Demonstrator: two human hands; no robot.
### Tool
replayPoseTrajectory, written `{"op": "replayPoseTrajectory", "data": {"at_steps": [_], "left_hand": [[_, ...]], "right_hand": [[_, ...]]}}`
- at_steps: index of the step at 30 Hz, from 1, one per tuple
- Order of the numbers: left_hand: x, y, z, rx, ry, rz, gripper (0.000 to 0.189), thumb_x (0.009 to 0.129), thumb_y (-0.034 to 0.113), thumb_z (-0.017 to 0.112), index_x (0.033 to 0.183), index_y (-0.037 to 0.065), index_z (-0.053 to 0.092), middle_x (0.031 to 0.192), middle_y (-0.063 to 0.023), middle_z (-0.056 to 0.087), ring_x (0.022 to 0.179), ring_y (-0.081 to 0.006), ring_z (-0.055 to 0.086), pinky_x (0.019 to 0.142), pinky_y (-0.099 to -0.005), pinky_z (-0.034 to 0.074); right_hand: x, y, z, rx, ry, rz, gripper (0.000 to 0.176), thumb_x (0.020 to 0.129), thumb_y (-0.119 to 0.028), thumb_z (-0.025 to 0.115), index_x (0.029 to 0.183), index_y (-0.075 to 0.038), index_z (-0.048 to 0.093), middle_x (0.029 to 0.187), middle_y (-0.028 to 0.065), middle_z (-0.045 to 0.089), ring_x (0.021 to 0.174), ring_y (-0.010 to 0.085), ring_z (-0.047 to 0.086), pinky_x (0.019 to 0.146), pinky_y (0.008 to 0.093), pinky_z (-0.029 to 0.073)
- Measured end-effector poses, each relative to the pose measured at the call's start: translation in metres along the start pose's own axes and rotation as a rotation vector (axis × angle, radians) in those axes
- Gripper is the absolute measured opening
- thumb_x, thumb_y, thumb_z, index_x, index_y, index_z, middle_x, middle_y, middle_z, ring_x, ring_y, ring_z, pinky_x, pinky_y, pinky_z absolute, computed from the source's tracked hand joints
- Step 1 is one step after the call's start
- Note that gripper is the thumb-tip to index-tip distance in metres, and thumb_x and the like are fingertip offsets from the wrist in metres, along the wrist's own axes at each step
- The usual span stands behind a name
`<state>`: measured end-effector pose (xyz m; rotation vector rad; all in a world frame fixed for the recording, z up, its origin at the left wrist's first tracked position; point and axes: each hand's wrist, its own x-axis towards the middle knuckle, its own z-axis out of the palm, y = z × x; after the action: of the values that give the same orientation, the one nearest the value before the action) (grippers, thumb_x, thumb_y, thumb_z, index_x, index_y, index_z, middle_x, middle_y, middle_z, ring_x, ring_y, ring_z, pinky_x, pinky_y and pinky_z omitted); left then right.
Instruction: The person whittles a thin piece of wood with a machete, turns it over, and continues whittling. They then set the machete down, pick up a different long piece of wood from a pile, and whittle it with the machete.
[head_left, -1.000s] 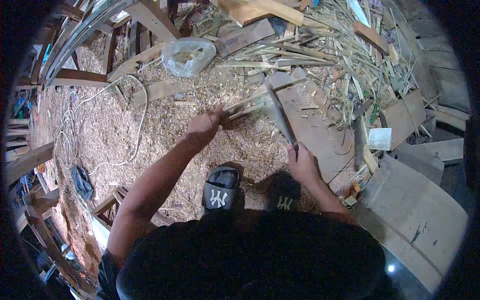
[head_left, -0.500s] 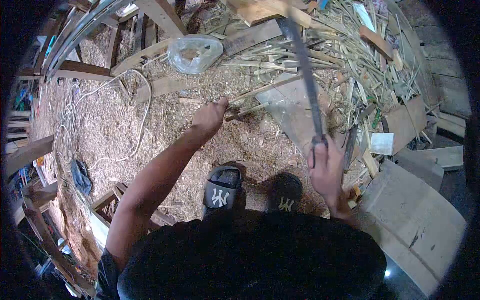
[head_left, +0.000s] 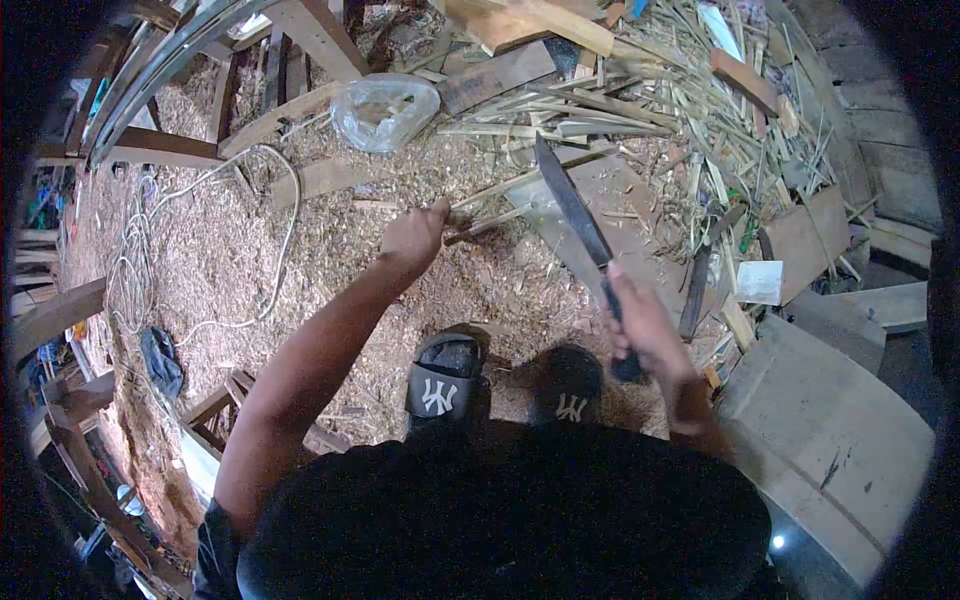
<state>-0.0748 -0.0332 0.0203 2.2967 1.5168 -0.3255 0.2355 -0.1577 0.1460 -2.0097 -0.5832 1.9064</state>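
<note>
My left hand grips the near end of a few thin bamboo strips that reach away to the upper right over a flat wooden board. My right hand is closed on the dark handle of a long machete. Its blade points up and left, with the tip just above the far part of the strips. Both hands are over a floor thick with wood shavings. My two feet in black slippers stand right below the hands.
A big heap of split bamboo and offcuts fills the upper right. A clear plastic bag lies beyond the strips. White cord loops over the shavings at left. Wooden frames stand upper left; large boards lie at right.
The machete was down near the strips, rose high with its blade pointing far up, and has now swung back down toward the strips. My left hand stayed put on the strips.
</note>
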Motion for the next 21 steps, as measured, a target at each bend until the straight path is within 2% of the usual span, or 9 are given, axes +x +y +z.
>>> {"op": "replayPoseTrajectory", "data": {"at_steps": [2, 4, 7, 10, 11, 13, 17, 20, 21], "left_hand": [[0.000, -0.001, 0.002, -0.013, 0.029, 0.027, 0.029, 0.096, 0.014, 0.043, 0.124, 0.011, 0.048, 0.081, -0.0209, 0.066, 0.072, -0.0365, 0.069, 0.060, -0.0503, 0.056], [0.001, -0.001, 0.004, 0.024, 0.004, 0.008, 0.030, 0.096, 0.014, 0.043, 0.125, 0.012, 0.047, 0.082, -0.0205, 0.067, 0.074, -0.0366, 0.069, 0.060, -0.0493, 0.056], [-0.001, 0.003, -0.002, 0.049, -0.030, -0.005, 0.027, 0.096, 0.014, 0.044, 0.123, 0.011, 0.048, 0.083, -0.0201, 0.066, 0.075, -0.0360, 0.069, 0.060, -0.0481, 0.056], [-0.001, 0.005, -0.004, 0.047, -0.016, -0.017, 0.023, 0.097, 0.016, 0.044, 0.118, 0.010, 0.049, 0.082, -0.0201, 0.066, 0.073, -0.0365, 0.069, 0.059, -0.0481, 0.056], [-0.002, 0.004, -0.003, 0.049, -0.017, -0.016, 0.023, 0.097, 0.016, 0.044, 0.118, 0.010, 0.049, 0.082, -0.0201, 0.066, 0.073, -0.0365, 0.069, 0.059, -0.0481, 0.056], [-0.002, 0.003, 0.001, -0.025, -0.003, 0.022, 0.019, 0.096, 0.016, 0.045, 0.113, 0.009, 0.049, 0.083, -0.0208, 0.066, 0.074, -0.0376, 0.068, 0.059, -0.0483, 0.055], [-0.010, 0.004, 0.006, -0.029, 0.115, 0.031, 0.024, 0.098, 0.021, 0.040, 0.118, 0.012, 0.051, 0.078, -0.0231, 0.065, 0.072, -0.0424, 0.066, 0.062, -0.0538, 0.052], [-0.003, -0.003, 0.011, -0.075, 0.066, 0.038, 0.020, 0.097, 0.018, 0.042, 0.115, 0.012, 0.050, 0.078, -0.0239, 0.064, 0.073, -0.0425, 0.067, 0.061, -0.0538, 0.053], [-0.003, -0.001, 0.008, -0.077, 0.066, 0.038, 0.020, 0.097, 0.018, 0.042, 0.115, 0.012, 0.050, 0.078, -0.0239, 0.064, 0.073, -0.0425, 0.067, 0.061, -0.0538, 0.053]], "right_hand": [[-0.007, -0.001, -0.016, -0.699, 0.375, -0.533, 0.047, 0.102, -0.044, 0.042, 0.085, -0.001, 0.052, 0.055, 0.0038, 0.044, 0.047, 0.0155, 0.048, 0.047, 0.0316, 0.040], [-0.026, -0.010, -0.008, -0.691, 0.427, -0.588, 0.043, 0.103, -0.043, 0.040, 0.092, -0.003, 0.051, 0.058, -0.0003, 0.044, 0.050, 0.0118, 0.047, 0.048, 0.0261, 0.040], [-0.033, -0.004, 0.007, 0.103, 0.325, -0.831, 0.041, 0.101, -0.040, 0.047, 0.090, -0.001, 0.056, 0.063, 0.0044, 0.052, 0.057, 0.0140, 0.051, 0.055, 0.0281, 0.043], [0.036, 0.054, 0.014, -0.008, 0.362, -1.180, 0.045, 0.100, -0.042, 0.045, 0.091, 0.000, 0.056, 0.065, 0.0090, 0.055, 0.060, 0.0171, 0.058, 0.056, 0.0305, 0.046], [0.045, 0.058, 0.017, -0.006, 0.363, -1.178, 0.045, 0.100, -0.042, 0.045, 0.091, 0.000, 0.056, 0.065, 0.0090, 0.055, 0.060, 0.0171, 0.058, 0.056, 0.0305, 0.046], [0.053, 0.056, 0.023, -0.813, 0.468, -0.528, 0.052, 0.100, -0.047, 0.042, 0.083, 0.001, 0.056, 0.069, 0.0146, 0.058, 0.067, 0.0214, 0.065, 0.057, 0.0337, 0.049], [0.024, 0.017, 0.021, -0.129, 0.078, -0.064, 0.059, 0.100, -0.050, 0.041, 0.078, 0.003, 0.056, 0.066, 0.0196, 0.058, 0.068, 0.0342, 0.065, 0.064, 0.0453, 0.051], [-0.009, -0.019, 0.001, -0.142, 0.122, -0.059, 0.059, 0.100, -0.049, 0.041, 0.073, 0.001, 0.055, 0.058, 0.0155, 0.054, 0.056, 0.0307, 0.060, 0.058, 0.0431, 0.048], [-0.007, -0.013, 0.003, -0.615, 0.457, -0.648, 0.057, 0.100, -0.048, 0.042, 0.069, -0.001, 0.053, 0.054, 0.0085, 0.050, 0.048, 0.0181, 0.053, 0.048, 0.0350, 0.042]]}}
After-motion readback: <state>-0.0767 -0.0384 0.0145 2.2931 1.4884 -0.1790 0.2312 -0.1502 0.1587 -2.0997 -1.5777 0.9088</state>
